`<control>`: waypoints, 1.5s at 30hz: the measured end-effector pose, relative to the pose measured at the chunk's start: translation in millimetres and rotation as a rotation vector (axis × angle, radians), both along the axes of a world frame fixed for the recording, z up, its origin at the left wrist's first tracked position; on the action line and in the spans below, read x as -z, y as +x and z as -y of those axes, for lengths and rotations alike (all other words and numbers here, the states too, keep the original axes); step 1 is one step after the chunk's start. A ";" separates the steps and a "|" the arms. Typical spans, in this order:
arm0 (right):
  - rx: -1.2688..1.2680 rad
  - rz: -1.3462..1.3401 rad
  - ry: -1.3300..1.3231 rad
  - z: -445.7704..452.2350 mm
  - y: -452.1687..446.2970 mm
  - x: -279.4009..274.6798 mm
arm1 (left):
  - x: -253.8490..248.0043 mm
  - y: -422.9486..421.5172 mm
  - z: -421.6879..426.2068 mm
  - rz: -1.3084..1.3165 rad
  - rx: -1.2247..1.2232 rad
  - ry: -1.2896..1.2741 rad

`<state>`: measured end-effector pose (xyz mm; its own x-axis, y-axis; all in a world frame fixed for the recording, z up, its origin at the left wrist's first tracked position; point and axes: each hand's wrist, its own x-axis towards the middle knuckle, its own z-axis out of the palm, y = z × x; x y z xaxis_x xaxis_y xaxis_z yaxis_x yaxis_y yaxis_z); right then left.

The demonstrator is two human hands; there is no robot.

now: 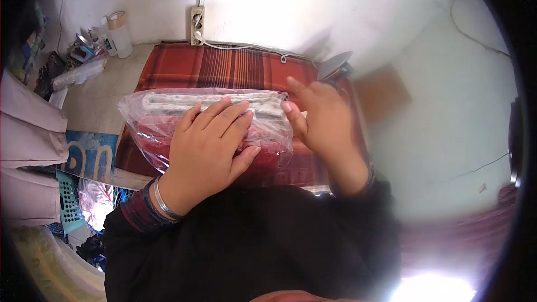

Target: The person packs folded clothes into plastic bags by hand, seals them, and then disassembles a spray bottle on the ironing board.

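A clear plastic bag (131,109) lies on a red plaid cloth, with folded fabric (263,159) inside, dark red in front and pale patterned at the back. My left hand (210,154) rests flat on top of the bag, fingers stretched out and slightly spread. At the bag's right end is my right hand (327,114), its thumb and index finger apart; its other fingers are partly hidden. I cannot make out anything held in it.
The red plaid cloth (235,70) covers the table. An iron (335,67) stands at its far right corner. A power strip (197,25) with a white cord is against the wall. A bottle (120,39) with a tape roll on top stands back left. Pale folded cloth (31,128) is at left.
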<state>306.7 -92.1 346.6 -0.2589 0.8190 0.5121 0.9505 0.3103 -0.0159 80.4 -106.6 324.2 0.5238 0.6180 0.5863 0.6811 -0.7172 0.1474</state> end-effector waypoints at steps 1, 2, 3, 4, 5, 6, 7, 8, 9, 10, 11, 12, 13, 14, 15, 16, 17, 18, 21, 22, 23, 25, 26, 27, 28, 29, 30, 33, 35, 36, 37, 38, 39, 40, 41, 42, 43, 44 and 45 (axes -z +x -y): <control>-0.044 -0.048 0.050 -2.0 3.7 -2.0 | -0.6 -0.1 0.3 -0.005 0.006 0.001; -0.084 -0.096 0.103 -4.3 7.8 -3.8 | -1.8 -0.3 0.9 -0.016 -0.004 -0.012; -0.067 -0.103 0.106 -7.2 10.6 -4.1 | -3.5 -0.2 1.5 -0.029 -0.007 -0.023; -0.302 -0.148 0.097 -10.3 12.6 -2.6 | -5.3 0.3 2.4 -0.040 0.020 -0.020; -0.523 -0.194 0.091 -11.6 15.4 0.3 | -7.3 0.6 3.7 -0.059 -0.011 -0.015; -0.544 -0.166 0.005 -14.4 16.7 9.6 | -9.0 1.9 3.9 -0.080 -0.027 -0.006; -0.555 -0.145 -0.080 -18.5 17.5 20.9 | -9.5 4.1 3.6 -0.102 0.038 0.000; -0.577 -0.236 -0.063 -23.7 19.5 27.0 | -9.7 5.6 2.4 -0.108 0.003 -0.001; -0.601 -0.324 -0.040 -26.9 21.6 32.0 | -9.3 7.4 1.4 -0.112 -0.033 -0.001; -0.630 -0.356 -0.010 -27.8 23.0 35.1 | -9.1 8.5 0.8 -0.131 0.030 0.007; -0.670 -0.385 0.021 -28.8 25.8 37.4 | -8.7 8.6 1.0 -0.127 0.015 0.001; -0.630 -0.400 0.040 -29.8 27.1 40.6 | -7.7 9.2 0.7 -0.123 -0.012 -0.004; -0.732 -0.423 0.067 -30.6 26.0 43.7 | -6.6 9.4 -0.1 -0.142 0.019 0.003; -0.842 -0.443 0.096 -29.5 29.0 45.5 | -6.9 8.8 -0.7 -0.111 0.029 -0.010; -0.828 -0.457 0.113 -27.2 36.9 47.2 | -8.2 9.8 0.0 -0.081 0.031 -0.024; -0.883 -0.575 0.138 -24.9 44.1 49.1 | -10.1 11.7 2.7 -0.089 0.016 -0.026; -0.940 -0.690 0.160 -22.6 51.1 50.4 | -12.6 14.2 4.0 -0.100 0.021 -0.021; -0.860 -0.739 0.187 -15.3 66.0 51.2 | -15.4 16.3 5.0 -0.059 0.013 -0.063; -0.564 -0.941 0.044 8.8 146.0 63.3 | -28.1 28.6 2.4 -0.041 -0.003 -0.114; -0.437 -0.869 0.128 14.2 181.7 75.3 | -32.9 34.0 2.6 -0.067 -0.027 -0.097; -0.206 -0.834 0.179 23.7 216.3 88.0 | -36.7 40.9 3.3 -0.092 -0.052 -0.076; 0.392 -0.974 0.011 45.2 293.6 114.5 | -42.3 59.4 3.0 -0.149 -0.019 -0.083; 0.580 -1.076 -0.071 50.2 340.0 127.5 | -49.0 68.5 0.3 -0.208 0.016 -0.108; 0.613 -1.111 -0.046 52.5 411.5 174.1 | -48.0 74.6 0.6 -0.220 0.016 -0.111; 0.852 -0.978 -0.153 67.6 448.2 190.7 | -45.0 78.4 0.0 -0.263 -0.022 -0.206; 0.992 -0.802 -0.272 78.3 498.8 224.7 | -42.2 80.4 0.0 -0.304 -0.064 -0.299; 1.061 -0.747 -0.374 83.6 542.2 259.6 | -39.0 81.2 0.8 -0.314 -0.071 -0.298; 1.148 -0.644 -0.602 95.3 588.2 315.3 | -30.4 78.0 1.2 -0.288 -0.085 -0.277; 1.086 -0.671 -0.578 97.7 567.5 313.5 | -27.4 73.8 1.6 -0.102 -0.033 -0.348; 1.050 -0.685 -0.558 97.9 559.3 311.4 | -28.4 71.5 2.9 -0.106 -0.039 -0.352; 1.008 -0.707 -0.533 98.2 553.2 308.3 | -29.9 69.2 4.3 -0.124 -0.071 -0.343; 0.960 -0.737 -0.500 98.2 548.3 306.3 | -31.2 66.4 5.5 -0.142 -0.103 -0.333; 0.908 -0.775 -0.468 98.0 542.9 303.1 | -30.7 61.6 5.8 -0.146 -0.110 -0.330; 0.863 -0.828 -0.436 97.1 538.3 299.0 | -28.3 55.3 5.9 -0.117 -0.131 -0.321; 0.854 -0.876 -0.437 96.3 534.8 294.9 | -27.2 51.3 7.5 -0.089 -0.152 -0.314; 0.865 -0.940 -0.446 96.9 529.9 291.4 | -27.0 49.6 10.4 -0.089 -0.159 -0.312; 0.921 -1.010 -0.491 95.1 527.5 287.8 | -26.2 47.4 12.9 -0.118 -0.162 -0.225; 0.980 -1.079 -0.536 92.9 521.0 279.0 | -25.3 45.4 15.0 -0.146 -0.166 -0.138; 0.886 -0.996 -0.491 105.0 510.7 269.4 | -24.0 42.8 16.8 -0.141 -0.173 -0.138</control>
<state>817.4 -197.1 77.2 0.7202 0.6624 -0.2063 0.3521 -0.6052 -0.7140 123.2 -123.4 348.2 0.4742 0.7744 0.4188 0.8124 -0.5682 0.1307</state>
